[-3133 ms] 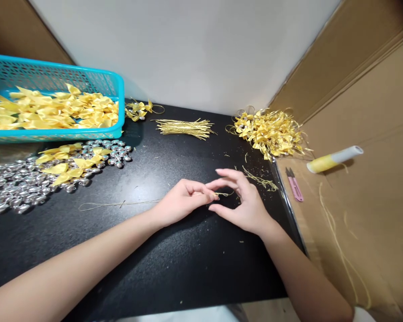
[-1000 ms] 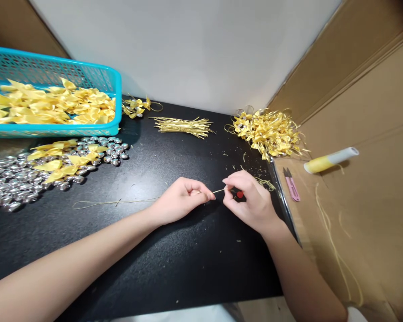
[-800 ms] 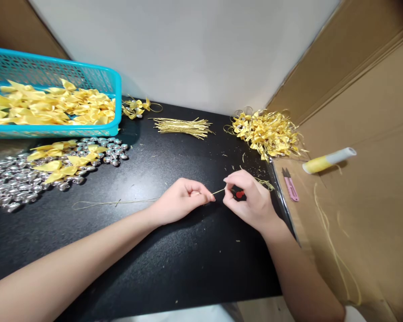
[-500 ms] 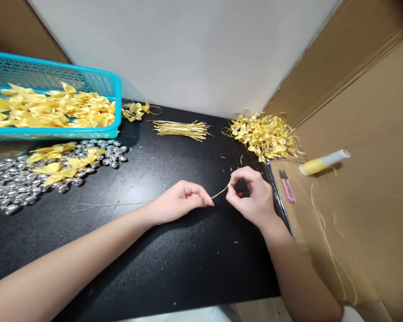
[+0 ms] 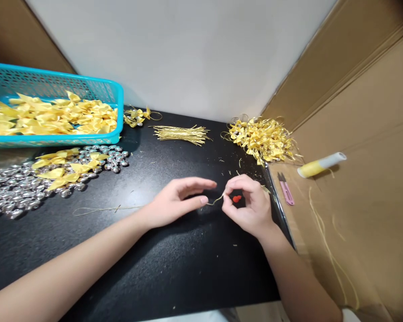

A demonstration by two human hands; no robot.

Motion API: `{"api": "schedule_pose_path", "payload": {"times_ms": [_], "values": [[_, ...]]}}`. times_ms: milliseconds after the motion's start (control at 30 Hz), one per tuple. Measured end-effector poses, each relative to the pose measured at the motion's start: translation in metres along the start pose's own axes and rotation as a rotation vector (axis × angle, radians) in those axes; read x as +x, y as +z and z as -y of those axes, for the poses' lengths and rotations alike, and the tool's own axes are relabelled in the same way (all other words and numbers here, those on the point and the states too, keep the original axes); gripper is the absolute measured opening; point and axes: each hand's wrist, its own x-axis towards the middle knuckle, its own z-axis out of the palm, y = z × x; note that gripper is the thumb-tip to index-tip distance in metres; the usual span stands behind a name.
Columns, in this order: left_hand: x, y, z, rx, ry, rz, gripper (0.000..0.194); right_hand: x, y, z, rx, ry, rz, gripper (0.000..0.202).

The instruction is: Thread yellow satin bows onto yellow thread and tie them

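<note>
My right hand point(image 5: 250, 208) pinches the end of a thin gold cord point(image 5: 104, 209) between thumb and forefinger, and a small red bead point(image 5: 236, 198) shows inside its curled fingers. My left hand point(image 5: 176, 203) lies just left of it on the black tabletop point(image 5: 174, 264), fingers spread apart, its thumb tip touching the cord. The cord runs leftward under the left hand and ends in a loop with a small knot.
A turquoise basket point(image 5: 116, 94) of yellow ribbon bows sits at back left, with silver beads point(image 5: 10, 192) and loose bows in front. A bundle of gold cords point(image 5: 181, 133) and a pile of finished bows point(image 5: 263, 139) lie at the back. Pink snips point(image 5: 286, 191) and a yellow-white tube point(image 5: 320, 164) rest on cardboard to the right.
My left hand, earlier pinched on the cord, has opened its fingers. My right hand stays closed on the cord end, and the stretch between the hands has gone slack and bent.
</note>
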Motion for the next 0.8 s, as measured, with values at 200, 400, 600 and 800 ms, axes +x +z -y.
{"api": "schedule_pose_path", "payload": {"times_ms": [200, 400, 600, 800], "values": [[0.001, 0.019, 0.015, -0.045, -0.114, 0.072, 0.022, 0.001, -0.001, -0.003, 0.002, 0.036, 0.039, 0.036], [0.001, 0.014, 0.019, 0.021, -0.188, -0.051, 0.029, 0.011, -0.044, -0.011, -0.259, 0.259, 0.085, 0.015], [0.003, 0.017, 0.016, 0.051, -0.222, -0.078, 0.03, -0.019, -0.092, -0.021, -0.583, 0.561, 0.199, 0.022], [0.004, 0.018, 0.014, 0.085, -0.223, -0.094, 0.03, -0.048, -0.12, -0.049, -1.06, 0.91, 0.116, 0.038]]}}
